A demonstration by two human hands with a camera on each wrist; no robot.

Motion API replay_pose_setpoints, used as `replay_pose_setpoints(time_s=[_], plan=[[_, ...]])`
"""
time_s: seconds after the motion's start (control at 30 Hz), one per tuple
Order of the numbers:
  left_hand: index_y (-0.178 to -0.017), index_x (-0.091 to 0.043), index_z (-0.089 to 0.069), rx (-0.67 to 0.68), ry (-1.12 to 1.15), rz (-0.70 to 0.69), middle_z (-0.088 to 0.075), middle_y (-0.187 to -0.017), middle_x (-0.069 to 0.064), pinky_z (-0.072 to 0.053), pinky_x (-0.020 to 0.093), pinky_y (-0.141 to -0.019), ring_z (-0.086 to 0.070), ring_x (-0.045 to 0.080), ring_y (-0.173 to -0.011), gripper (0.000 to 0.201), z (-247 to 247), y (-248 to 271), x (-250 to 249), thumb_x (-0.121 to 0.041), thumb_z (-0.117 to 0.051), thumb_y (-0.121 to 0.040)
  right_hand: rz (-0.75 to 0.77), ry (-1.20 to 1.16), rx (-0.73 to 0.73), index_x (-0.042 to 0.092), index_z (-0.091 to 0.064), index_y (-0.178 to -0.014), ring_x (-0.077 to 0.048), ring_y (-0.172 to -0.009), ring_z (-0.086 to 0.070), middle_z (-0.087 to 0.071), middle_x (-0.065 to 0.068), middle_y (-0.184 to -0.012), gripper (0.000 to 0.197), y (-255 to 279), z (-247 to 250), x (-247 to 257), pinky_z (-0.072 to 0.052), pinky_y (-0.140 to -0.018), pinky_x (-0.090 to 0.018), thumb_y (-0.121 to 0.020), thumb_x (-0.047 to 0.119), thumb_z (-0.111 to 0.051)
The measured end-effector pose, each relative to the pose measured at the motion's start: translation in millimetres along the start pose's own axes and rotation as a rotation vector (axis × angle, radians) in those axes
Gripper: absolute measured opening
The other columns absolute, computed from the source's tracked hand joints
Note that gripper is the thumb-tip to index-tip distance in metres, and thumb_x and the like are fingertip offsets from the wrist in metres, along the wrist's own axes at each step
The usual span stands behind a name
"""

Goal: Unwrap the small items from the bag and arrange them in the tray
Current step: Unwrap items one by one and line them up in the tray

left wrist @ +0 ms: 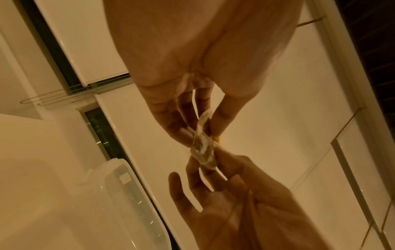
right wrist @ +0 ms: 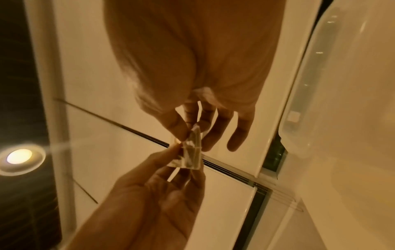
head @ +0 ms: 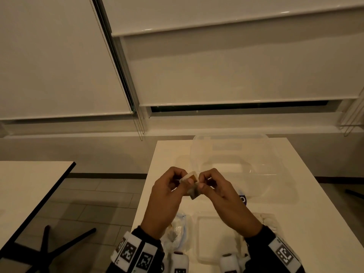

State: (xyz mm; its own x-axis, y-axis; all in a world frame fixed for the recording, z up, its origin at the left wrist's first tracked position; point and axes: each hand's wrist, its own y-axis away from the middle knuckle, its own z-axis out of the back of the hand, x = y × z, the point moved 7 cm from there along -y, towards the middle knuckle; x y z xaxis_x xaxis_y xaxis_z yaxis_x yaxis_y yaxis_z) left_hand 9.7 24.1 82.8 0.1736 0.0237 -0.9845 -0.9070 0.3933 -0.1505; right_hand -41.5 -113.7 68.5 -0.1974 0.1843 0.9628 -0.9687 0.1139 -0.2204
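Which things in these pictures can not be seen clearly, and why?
- Wrapped item: head view, small, mostly covered by the fingers of both hands; its kind is unclear.
- Bag: head view, partly behind the left hand, dim.
- Tray: head view, near edge cut off by the frame.
- Clear tub: head view, contents unreadable.

Small clear-wrapped amber item (head: 192, 179) pinched above table, clear tray (head: 199, 235) below

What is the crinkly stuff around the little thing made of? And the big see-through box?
The wrapper looks like thin clear plastic film: shiny, creased, see-through. Both hands pinch it. The box seems stiffer frosted plastic, since the table shows through its walls.
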Motion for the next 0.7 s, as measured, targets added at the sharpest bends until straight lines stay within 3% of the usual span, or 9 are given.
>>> replay_pose_setpoints(time_s=[0.1,0.17,0.23,0.37,0.5,0.6,0.7], plan=[[-0.097,-0.004,-0.063,0.069,0.101,0.022,-0.067,-0.093,0.018,-0.06,0.037,-0.081,-0.067,0.035,-0.088,0.021,-6.3,-0.3,-3.5,-0.023,-0.069,-0.091,0.056,0.064,-0.023,0.021,-0.058,-0.102,-0.018,-0.098,-0.06,-0.06,0.003,-0.102,0.007,-0.2,3.9,2.5,-0.05,-0.083,-0.021,-0.101,0.017,-0.051],[-0.096,-0.009,-0.065,0.045,-0.013,-0.001,-0.07,-0.092,0.011,-0.061,0.034,-0.078,-0.069,0.029,-0.089,0.016,-3.5,-3.0,-4.4,-0.024,-0.068,-0.091,0.08,0.089,-0.048,0.022,-0.059,-0.104,-0.014,-0.098,-0.058,-0.057,0.007,-0.102,0.008,1.1,6.9,6.8,-0.047,-0.081,-0.016,-0.1,0.02,-0.052],[-0.093,-0.015,-0.065,0.029,-0.167,-0.035,-0.071,-0.089,0.001,-0.061,0.037,-0.078,-0.07,0.022,-0.086,0.008,-1.6,-6.1,-5.5,-0.022,-0.067,-0.093,0.067,0.092,-0.076,0.025,-0.059,-0.102,-0.012,-0.097,-0.056,-0.055,0.008,-0.101,0.008,1.9,10.6,4.6,-0.048,-0.081,-0.016,-0.1,0.022,-0.052],[-0.092,-0.017,-0.065,0.084,-0.265,-0.049,-0.071,-0.086,-0.001,-0.061,0.041,-0.08,-0.07,0.021,-0.084,0.003,-11.6,-9.5,-7.6,-0.017,-0.065,-0.095,-0.011,0.051,-0.083,0.026,-0.059,-0.092,-0.011,-0.095,-0.058,-0.052,0.009,-0.099,0.02,0.9,14.9,-3.8,-0.054,-0.087,-0.029,-0.102,0.012,-0.048],[-0.096,-0.004,-0.063,0.116,-0.012,0.042,-0.07,-0.091,0.014,-0.06,0.035,-0.078,-0.07,0.034,-0.088,0.006,-20.0,-9.8,-6.9,-0.01,-0.063,-0.095,0.028,0.138,-0.051,0.022,-0.057,-0.094,-0.009,-0.093,-0.058,-0.05,0.01,-0.1,0.007,1.9,18.6,5.6,-0.049,-0.079,-0.018,-0.099,0.019,-0.054],[-0.097,-0.006,-0.063,0.129,-0.013,0.05,-0.068,-0.095,0.018,-0.06,0.044,-0.084,-0.066,0.039,-0.094,0.006,-24.1,-12.0,-3.0,-0.012,-0.063,-0.095,0.053,0.216,-0.064,0.025,-0.054,-0.088,-0.008,-0.092,-0.058,-0.049,0.013,-0.097,0.01,3.1,24.3,8.6,-0.051,-0.081,-0.016,-0.096,0.027,-0.06],[-0.094,-0.017,-0.064,0.118,-0.149,0.018,-0.07,-0.092,0.011,-0.058,0.051,-0.086,-0.067,0.035,-0.092,0.002,-27.2,-14.8,-0.2,-0.015,-0.064,-0.096,0.076,0.246,-0.073,0.023,-0.054,-0.085,-0.007,-0.09,-0.057,-0.048,0.012,-0.094,0.013,4.8,29.8,9.8,-0.047,-0.078,-0.01,-0.096,0.022,-0.06]])
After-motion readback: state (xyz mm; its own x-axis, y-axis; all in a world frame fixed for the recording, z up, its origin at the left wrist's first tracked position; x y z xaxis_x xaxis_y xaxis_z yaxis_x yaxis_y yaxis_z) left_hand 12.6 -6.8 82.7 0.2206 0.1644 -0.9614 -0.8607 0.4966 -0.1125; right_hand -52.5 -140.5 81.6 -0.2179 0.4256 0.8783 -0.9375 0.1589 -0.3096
